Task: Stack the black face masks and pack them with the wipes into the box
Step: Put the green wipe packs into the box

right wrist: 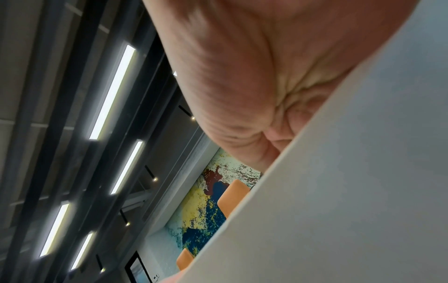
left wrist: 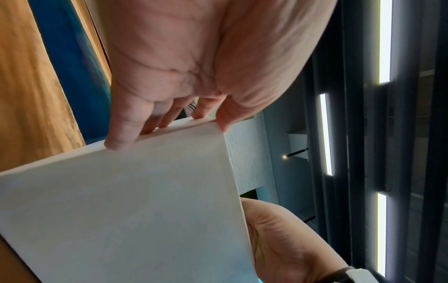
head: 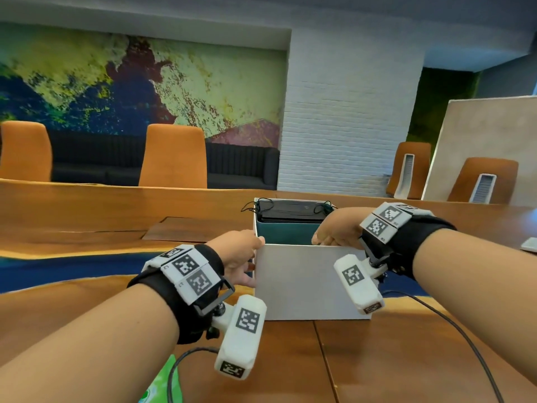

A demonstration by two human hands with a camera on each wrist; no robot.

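Note:
A white box (head: 305, 283) with a teal inside stands on the wooden table (head: 87, 216). A stack of black face masks (head: 290, 210) lies at the top of the box on its far side, with ear loops hanging over the rim. My left hand (head: 241, 257) grips the box's near left corner, thumb on the rim and fingers down the side wall; the left wrist view shows this hand (left wrist: 181, 67) on the box (left wrist: 121, 210). My right hand (head: 337, 231) holds the near right rim, its fingers hidden inside. A green wipes packet (head: 162, 385) lies near the front edge.
A blue resin strip (head: 58, 271) runs across the table. Black cables (head: 453, 324) trail from both wrist cameras. Orange chairs (head: 174, 155) stand beyond the far edge, and a pale board (head: 488, 141) leans at the right. A white item (head: 529, 244) lies at the right edge.

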